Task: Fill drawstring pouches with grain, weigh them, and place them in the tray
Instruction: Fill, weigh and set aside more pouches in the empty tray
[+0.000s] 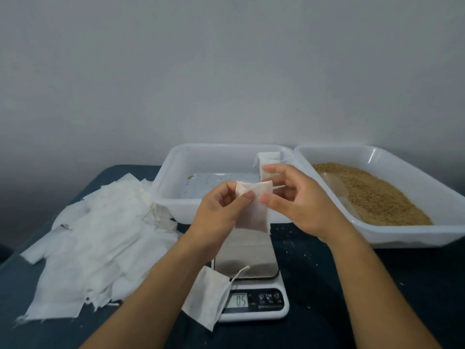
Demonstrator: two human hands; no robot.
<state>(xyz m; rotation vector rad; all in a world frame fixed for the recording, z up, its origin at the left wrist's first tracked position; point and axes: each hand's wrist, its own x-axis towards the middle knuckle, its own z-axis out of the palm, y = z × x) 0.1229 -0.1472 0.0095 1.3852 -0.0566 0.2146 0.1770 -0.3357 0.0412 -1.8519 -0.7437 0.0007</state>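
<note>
A flat white drawstring pouch (pixel 253 210) hangs above the scale, held at its top edge by both hands. My left hand (pixel 219 210) pinches the pouch's left corner. My right hand (pixel 299 197) pinches its right corner, with the string running past the fingers. Below stands a white digital scale (pixel 251 285) with a steel platform; its display reads 0.5. A second flat pouch (pixel 207 301) lies partly over the scale's left front corner. Behind, a white tray (pixel 171 177) holds one filled pouch (pixel 269 162) leaning in its back right corner. Another white tray (pixel 402 238) on the right holds brown grain (pixel 377 195).
A heap of several flat white pouches (pixel 95 238) covers the left of the dark blue table (pixel 314 273). A clear plastic scoop (pixel 334 190) lies in the grain. Stray grains dot the table near the scale. A plain grey wall stands behind.
</note>
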